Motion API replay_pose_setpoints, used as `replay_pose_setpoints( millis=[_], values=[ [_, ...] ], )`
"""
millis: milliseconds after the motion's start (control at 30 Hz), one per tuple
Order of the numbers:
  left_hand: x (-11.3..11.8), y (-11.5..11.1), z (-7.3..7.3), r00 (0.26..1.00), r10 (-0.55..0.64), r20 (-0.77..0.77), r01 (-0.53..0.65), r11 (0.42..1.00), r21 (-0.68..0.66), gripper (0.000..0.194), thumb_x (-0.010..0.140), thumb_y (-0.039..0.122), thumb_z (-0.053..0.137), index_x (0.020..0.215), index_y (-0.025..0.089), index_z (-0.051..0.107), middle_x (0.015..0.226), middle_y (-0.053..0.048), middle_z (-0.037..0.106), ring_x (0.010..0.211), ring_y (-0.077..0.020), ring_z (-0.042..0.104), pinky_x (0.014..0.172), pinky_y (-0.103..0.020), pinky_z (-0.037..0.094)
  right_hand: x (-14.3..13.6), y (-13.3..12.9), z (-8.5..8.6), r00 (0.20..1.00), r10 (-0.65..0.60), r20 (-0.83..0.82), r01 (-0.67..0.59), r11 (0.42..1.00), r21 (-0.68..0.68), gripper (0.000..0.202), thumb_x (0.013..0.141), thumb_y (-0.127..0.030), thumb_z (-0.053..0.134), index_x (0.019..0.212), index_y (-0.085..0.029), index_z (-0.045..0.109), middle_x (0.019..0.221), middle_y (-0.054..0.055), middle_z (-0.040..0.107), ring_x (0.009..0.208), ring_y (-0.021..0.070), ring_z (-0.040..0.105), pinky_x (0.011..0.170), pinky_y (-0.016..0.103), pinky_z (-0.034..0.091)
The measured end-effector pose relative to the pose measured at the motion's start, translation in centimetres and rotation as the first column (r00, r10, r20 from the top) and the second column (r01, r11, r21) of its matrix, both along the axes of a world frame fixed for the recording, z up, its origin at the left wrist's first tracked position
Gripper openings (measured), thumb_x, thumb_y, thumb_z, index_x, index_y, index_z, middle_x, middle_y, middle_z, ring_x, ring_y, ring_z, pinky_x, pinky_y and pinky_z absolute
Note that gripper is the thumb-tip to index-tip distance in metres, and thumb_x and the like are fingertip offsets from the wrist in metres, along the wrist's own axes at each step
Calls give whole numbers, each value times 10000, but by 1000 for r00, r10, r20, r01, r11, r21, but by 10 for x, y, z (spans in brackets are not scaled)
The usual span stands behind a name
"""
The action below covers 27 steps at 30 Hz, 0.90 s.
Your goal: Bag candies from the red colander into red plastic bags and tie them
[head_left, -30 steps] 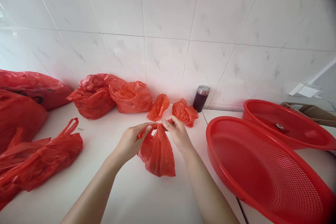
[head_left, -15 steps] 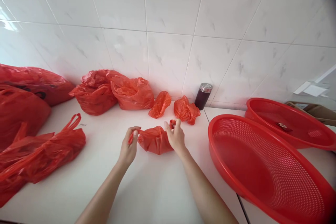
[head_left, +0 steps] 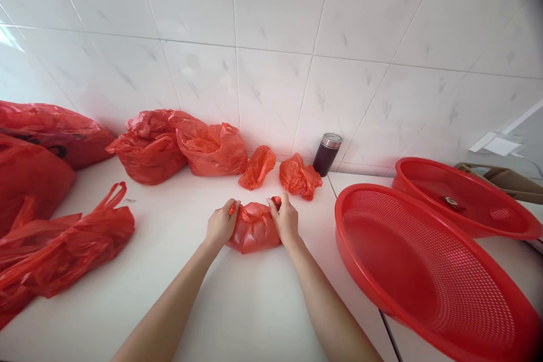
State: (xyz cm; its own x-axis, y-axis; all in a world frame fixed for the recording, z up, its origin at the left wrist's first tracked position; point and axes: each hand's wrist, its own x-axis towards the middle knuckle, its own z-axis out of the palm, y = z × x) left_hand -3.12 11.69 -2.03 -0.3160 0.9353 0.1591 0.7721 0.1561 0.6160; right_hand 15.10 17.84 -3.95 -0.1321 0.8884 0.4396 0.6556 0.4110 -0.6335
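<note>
A small filled red plastic bag rests on the white table in front of me, its top gathered and twisted into folds at the middle. My left hand is closed on the bag's left end, a bit of red plastic poking out above the thumb. On the other side, my right hand pinches the right end, with a tuft of plastic showing between thumb and fingers. What the bag contains is hidden.
Along the tiled wall stand filled red bags, crumpled red bags and a dark thermos. More red bags lie at left. Two red plastic baskets, one nearer and one farther, take up the right side.
My left hand has moved right, closer to the bag, and closed into a tighter grip. The bag's top is now drawn together in the middle; my right hand stays nearly in place.
</note>
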Motion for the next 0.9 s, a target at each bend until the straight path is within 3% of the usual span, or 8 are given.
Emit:
replay_pose_setpoints(
  millis=[167, 333, 633, 900],
  values=[
    [-6, 7, -5, 994, 57, -94, -64, 995, -77, 396, 974, 498, 247, 847, 273, 548, 667, -14, 631, 644, -208, 593, 559, -253, 329, 4, 9, -9, 994, -89, 63, 89, 996, 2, 377, 956, -564, 356, 851, -221, 475, 732, 11, 672, 621, 162, 603, 566, 242, 314],
    [-13, 10, -6, 983, 33, -179, -61, 987, -149, 448, 969, 522, 244, 886, 279, 611, 775, -40, 704, 746, -229, 644, 590, -266, 357, 13, 13, -11, 973, -160, 168, 169, 985, -39, 352, 949, -538, 430, 842, -215, 520, 700, 0, 673, 569, 155, 581, 532, 247, 217],
    [-16, 11, -8, 967, -35, -254, -43, 954, -296, 458, 962, 516, 320, 943, 217, 667, 858, -62, 710, 751, -203, 637, 657, -318, 440, 17, 11, -14, 946, -94, 310, 144, 979, -143, 274, 943, -469, 497, 823, -225, 524, 692, -29, 650, 580, 135, 559, 524, 240, 208],
    [-8, 4, -18, 938, 0, -347, -92, 964, -250, 459, 967, 470, 271, 972, 257, 677, 881, -91, 736, 755, -266, 669, 626, -329, 410, 18, 12, -13, 934, -72, 351, 143, 973, -181, 267, 958, -459, 468, 833, -228, 515, 688, -34, 634, 590, 129, 548, 526, 242, 218]
  ],
)
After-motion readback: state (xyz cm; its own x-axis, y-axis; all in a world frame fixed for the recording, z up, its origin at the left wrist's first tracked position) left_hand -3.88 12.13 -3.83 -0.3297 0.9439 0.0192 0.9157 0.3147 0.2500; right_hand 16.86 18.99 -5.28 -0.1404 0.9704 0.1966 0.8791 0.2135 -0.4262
